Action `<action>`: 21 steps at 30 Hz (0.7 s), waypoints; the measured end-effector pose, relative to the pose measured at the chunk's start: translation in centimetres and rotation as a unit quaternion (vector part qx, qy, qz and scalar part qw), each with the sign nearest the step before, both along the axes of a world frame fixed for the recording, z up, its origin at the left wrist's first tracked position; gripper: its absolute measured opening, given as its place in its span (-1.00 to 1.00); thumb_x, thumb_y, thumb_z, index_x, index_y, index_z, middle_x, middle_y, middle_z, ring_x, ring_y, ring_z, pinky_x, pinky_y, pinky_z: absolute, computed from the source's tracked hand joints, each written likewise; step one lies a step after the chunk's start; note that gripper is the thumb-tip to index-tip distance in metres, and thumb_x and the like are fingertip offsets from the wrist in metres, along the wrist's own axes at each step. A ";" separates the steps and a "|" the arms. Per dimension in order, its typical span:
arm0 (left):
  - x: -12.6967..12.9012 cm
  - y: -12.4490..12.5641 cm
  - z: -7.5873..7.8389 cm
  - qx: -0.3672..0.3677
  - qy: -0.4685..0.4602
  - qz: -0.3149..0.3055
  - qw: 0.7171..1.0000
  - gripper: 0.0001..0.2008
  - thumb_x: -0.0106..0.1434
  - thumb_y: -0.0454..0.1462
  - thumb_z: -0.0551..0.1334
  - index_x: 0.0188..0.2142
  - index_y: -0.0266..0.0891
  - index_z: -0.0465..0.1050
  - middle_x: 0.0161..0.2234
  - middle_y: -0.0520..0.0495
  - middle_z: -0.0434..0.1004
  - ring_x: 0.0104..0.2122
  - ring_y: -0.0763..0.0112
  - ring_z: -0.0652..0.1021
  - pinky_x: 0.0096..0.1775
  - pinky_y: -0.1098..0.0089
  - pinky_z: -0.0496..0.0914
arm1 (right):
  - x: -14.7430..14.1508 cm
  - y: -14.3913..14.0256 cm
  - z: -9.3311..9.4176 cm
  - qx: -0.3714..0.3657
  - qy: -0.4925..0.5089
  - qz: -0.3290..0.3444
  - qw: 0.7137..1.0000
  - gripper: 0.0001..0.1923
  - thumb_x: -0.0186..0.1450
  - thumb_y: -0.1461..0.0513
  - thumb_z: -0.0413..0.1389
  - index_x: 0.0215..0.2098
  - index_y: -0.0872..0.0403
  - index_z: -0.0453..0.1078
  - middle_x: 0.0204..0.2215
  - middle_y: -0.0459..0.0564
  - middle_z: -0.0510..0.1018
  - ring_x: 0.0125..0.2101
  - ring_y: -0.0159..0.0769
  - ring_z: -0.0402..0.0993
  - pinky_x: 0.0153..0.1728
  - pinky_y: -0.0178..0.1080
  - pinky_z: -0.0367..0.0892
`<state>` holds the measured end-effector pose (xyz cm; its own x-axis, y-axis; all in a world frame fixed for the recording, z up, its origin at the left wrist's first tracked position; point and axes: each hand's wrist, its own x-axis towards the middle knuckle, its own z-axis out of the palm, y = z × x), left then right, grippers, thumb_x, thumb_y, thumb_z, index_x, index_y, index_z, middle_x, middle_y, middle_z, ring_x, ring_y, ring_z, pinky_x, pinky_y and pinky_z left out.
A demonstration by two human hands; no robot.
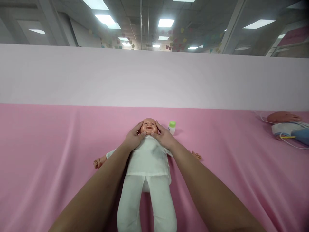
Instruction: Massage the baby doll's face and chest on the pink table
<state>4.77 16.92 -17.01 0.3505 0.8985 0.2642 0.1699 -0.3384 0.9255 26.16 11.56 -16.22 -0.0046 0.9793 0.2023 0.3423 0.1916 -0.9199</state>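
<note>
A baby doll (148, 161) in a white top and trousers lies on its back, its head away from me and its arms out to the sides. My left hand (134, 136) cups one side of the doll's head, thumb by its chin. On the opposite side, my right hand (164, 136) holds the head the same way, fingers along the cheek. Both hands are closed against the head, which shows between them. Just right of my right hand stands a small white bottle (172, 128) with a green cap.
Pink cloth (60, 161) with soft folds covers the table. At the far right lies another doll (285, 117) in white and blue, with a thin white cord and a yellow strip by it. A low white wall (154, 79) runs along the back, with glass panels above.
</note>
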 end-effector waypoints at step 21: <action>0.9 -1.4 0.6 0.010 0.050 0.051 0.997 -0.09 0.24 -0.07 0.42 0.49 -0.15 0.13 0.45 -0.16 0.22 0.41 0.04 0.31 0.40 0.14 0.21 | -0.2 0.5 -1.0 0.025 0.017 -0.022 0.999 0.12 0.12 -0.13 0.44 0.50 -0.14 0.08 0.35 0.04 0.40 0.29 0.02 0.40 0.32 0.06 0.31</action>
<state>5.69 15.50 -16.46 0.2827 0.9257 0.2514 0.2950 -0.3333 0.8955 25.91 12.09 -17.20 0.0463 0.9671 0.2501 0.3196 0.2229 -0.9210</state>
